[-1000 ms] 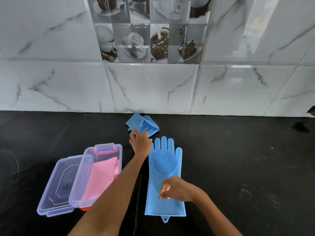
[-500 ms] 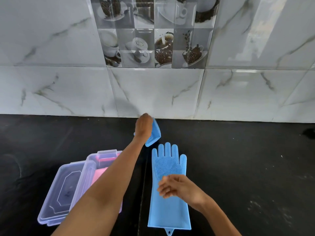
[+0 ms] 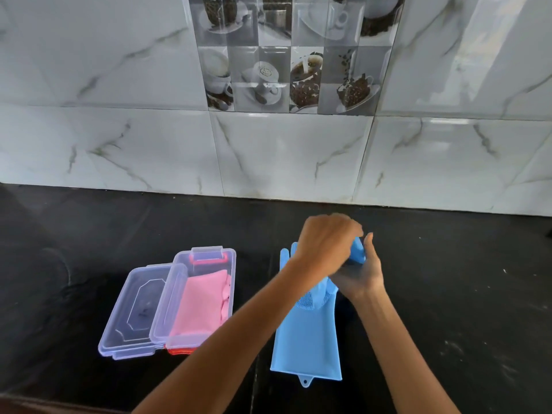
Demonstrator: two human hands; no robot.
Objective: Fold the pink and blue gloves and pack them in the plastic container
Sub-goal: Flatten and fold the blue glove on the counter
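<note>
While pink gloves [image 3: 206, 303] lie boxed [image 3: 230, 258], the folded glove [image 3: 357, 252], fetched from behind the flat glove [image 3: 307, 339], is gripped by both hands [image 3: 328, 240] [image 3: 363, 276]; packing pends.

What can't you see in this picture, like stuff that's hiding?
- Folded blue glove, head view: mostly covered by the left hand and right hand; its fold can't be judged.
- Flat blue glove: most fingertips hidden under the left arm.
- Pink gloves in the plastic container: their number is unclear.
</note>
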